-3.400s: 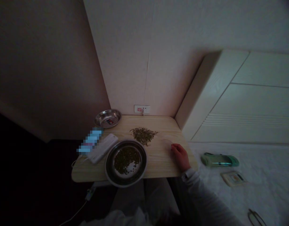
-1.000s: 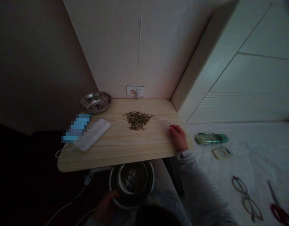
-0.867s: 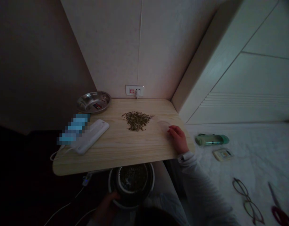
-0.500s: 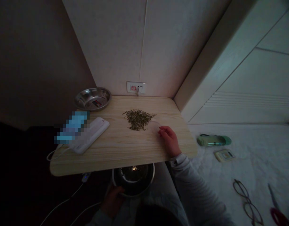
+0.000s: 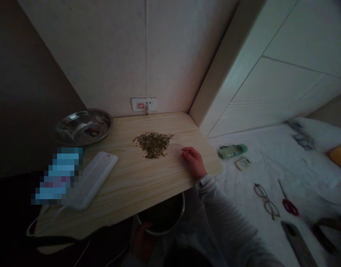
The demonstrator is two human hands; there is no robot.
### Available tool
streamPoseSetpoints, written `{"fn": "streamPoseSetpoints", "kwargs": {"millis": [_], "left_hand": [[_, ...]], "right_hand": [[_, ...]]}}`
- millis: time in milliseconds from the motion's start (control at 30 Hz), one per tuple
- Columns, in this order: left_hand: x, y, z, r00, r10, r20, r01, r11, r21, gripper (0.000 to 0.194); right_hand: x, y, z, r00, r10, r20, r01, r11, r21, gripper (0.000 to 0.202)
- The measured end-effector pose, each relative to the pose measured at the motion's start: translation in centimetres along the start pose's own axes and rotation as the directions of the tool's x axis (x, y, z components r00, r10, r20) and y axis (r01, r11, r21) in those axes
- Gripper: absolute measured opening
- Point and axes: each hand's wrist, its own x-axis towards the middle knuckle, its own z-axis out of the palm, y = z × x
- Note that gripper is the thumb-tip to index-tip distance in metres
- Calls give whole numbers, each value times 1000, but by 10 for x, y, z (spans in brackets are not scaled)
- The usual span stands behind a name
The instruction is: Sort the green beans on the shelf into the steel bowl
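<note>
A pile of small greenish-brown grains is spread on the light wooden table. Just right of it my right hand grips the edge of a clear, round, thin piece lying at the pile's side, fingers pinched together. Below the table's front edge, my left hand holds the rim of a metal bowl at its lower left. The bowl's inside is dark, so its contents cannot be made out. Shadow hides part of my left hand.
A second metal bowl, a blurred-out phone and a white power bank with a cable stand on the left. A wall socket is behind. On the white bedding lie a green bottle, glasses and red-handled scissors.
The view has swung right, showing more of the bedding. My right hand remains beside the pile with the clear piece. The lower bowl now looks darker inside, with my left hand still on its rim.
</note>
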Motion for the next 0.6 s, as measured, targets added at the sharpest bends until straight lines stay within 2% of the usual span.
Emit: {"fn": "streamPoseSetpoints", "kwargs": {"millis": [133, 300, 467, 600], "left_hand": [[-6, 0, 1, 998, 7, 55, -10, 998, 65, 42], [-9, -3, 2, 997, 30, 65, -38, 990, 132, 42], [-9, -7, 9, 1000, 25, 9, -25, 995, 96, 41], [-10, -8, 4, 994, 101, -35, -100, 994, 41, 39]], "right_hand": [[-1, 0, 0, 1000, -4, -17, 4, 1000, -8, 15], [-1, 1, -2, 999, -28, -26, 28, 999, -18, 16], [-2, 1, -3, 999, -35, -3, 35, 998, -61, 19], [-4, -1, -3, 996, -67, 62, 74, 989, -128, 21]]}}
